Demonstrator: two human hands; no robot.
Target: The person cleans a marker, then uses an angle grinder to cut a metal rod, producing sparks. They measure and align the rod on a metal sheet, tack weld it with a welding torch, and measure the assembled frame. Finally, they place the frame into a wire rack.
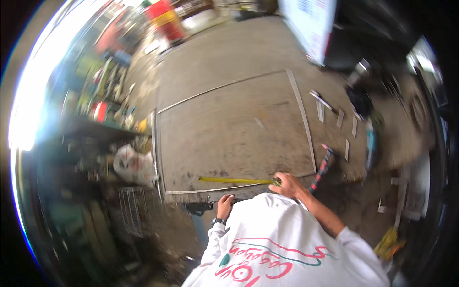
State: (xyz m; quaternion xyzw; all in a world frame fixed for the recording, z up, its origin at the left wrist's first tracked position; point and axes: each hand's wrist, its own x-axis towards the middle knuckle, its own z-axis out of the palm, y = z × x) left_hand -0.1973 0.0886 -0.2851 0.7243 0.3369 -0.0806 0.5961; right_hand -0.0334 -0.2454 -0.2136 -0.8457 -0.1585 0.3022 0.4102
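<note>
My right hand (286,185) is closed around a tape measure (277,182) at the near side of a worn brown work table (229,119). Its yellow blade (232,180) is drawn out to the left and lies along the near strip of a thin metal frame (300,107). The frame is a large four-sided outline flat on the tabletop. My left hand (224,206), with a dark watch on the wrist, is at the near table edge, its fingers bent against it; blur hides detail. Beside my right hand lies a hammer (322,170) with a black and red handle.
Several short metal strips (340,118) lie on the right of the table, near a teal power tool (370,143). A white box (313,28) stands at the far right, a red container (164,21) at the far left. A plastic bag (131,165) hangs by the left edge.
</note>
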